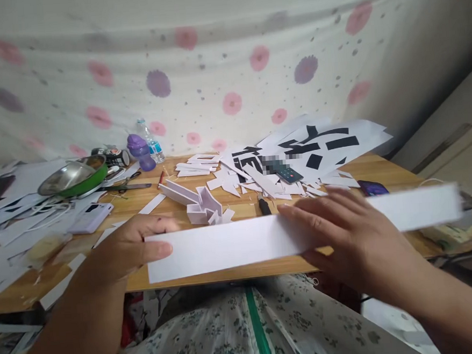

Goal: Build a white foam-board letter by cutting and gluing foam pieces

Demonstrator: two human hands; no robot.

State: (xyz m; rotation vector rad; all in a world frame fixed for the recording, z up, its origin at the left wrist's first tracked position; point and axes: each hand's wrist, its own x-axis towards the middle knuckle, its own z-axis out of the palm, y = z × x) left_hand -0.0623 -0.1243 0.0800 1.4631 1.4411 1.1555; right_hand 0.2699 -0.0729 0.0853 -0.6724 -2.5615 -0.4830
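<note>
A long white strip of card or foam board (225, 248) is held level above the table's front edge. My left hand (139, 246) pinches its left end, thumb on the near face and fingers behind. Around the strip's middle lies my right hand (345, 234), its fingers over the top edge and the thumb side below; the strip's right end sticks out past it, slightly blurred. Just beyond the strip stands a folded white board piece (205, 206) with upright walls. A dark-handled tool (264, 204) lies between that piece and my right hand.
White offcuts (260, 180) and a remote control (286, 171) cover the back middle of the wooden table (173, 208). At left are a green pan (78, 182), scissors (129, 180), a purple-lidded cup (140, 151), a water bottle (155, 145) and a pale phone (91, 217).
</note>
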